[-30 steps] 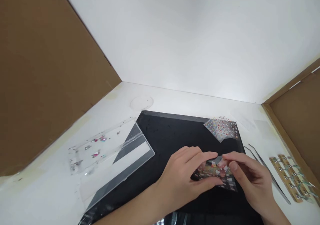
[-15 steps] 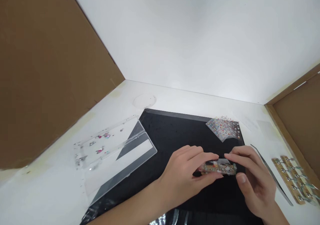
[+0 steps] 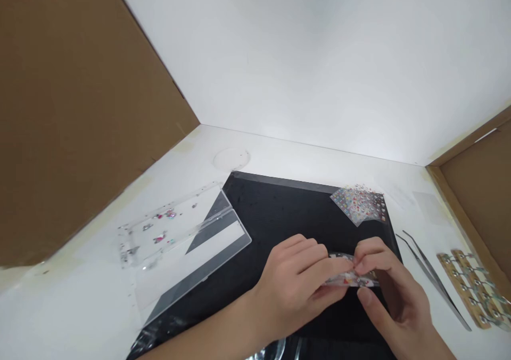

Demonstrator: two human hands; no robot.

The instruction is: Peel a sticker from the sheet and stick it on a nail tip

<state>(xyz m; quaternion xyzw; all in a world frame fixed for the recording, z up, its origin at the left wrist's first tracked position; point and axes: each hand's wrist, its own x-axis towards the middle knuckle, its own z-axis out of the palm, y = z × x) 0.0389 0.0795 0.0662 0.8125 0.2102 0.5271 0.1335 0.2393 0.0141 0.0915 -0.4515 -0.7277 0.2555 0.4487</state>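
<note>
My left hand [image 3: 299, 272] is closed round the left end of a small clear sheet with colourful bits on it [image 3: 348, 281], held low over the black mat [image 3: 279, 211]. On that sheet's right part, the curled fingers of my right hand [image 3: 393, 283] press from above, with the thumb just below its near edge. The fingertips of both hands nearly meet. Part of the sheet and whatever lies beneath it are hidden by my fingers. Beyond the hands, several clear sticker sheets [image 3: 358, 204] lie overlapped on the mat's far right corner.
Metal tweezers [image 3: 435, 280] lie right of the mat, beside brown strips with shiny studs and clear pieces [image 3: 467, 285]. A hinged clear case [image 3: 195, 269] lies open at left with loose gems in it. Cardboard walls [image 3: 80, 109] stand at the sides, a white panel [image 3: 311, 67] behind.
My right fingers have moved left and curled onto the sheet, closer to my left fingertips. The sheet has tilted, and its brown backing no longer shows clearly. The tweezers are less covered.
</note>
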